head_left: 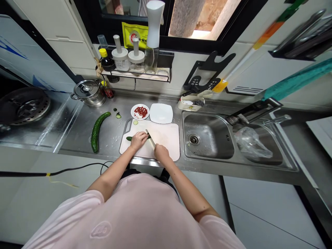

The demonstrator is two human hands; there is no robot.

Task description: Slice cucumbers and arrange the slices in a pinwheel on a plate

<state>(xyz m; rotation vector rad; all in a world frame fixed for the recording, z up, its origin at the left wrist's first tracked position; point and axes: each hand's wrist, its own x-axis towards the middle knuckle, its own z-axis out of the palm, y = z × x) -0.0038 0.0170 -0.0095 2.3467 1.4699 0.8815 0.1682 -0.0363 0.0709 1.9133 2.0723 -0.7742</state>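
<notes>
The left hand [138,140] is curled into a claw over a short cucumber [128,138] on a white cutting board [168,140], pressing it down, while the right hand [162,154] wraps shut around a kitchen knife [151,138], its blade just beside the left fingertips [144,137]. A whole cucumber [96,132] lies on the steel counter [111,135] at nine o'clock from the board. Tucked fingertips with knuckles guiding the blade's flat should make for even slices and spare the fingers

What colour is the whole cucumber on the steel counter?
The cucumber is dark green, clearest in the head view.
</notes>
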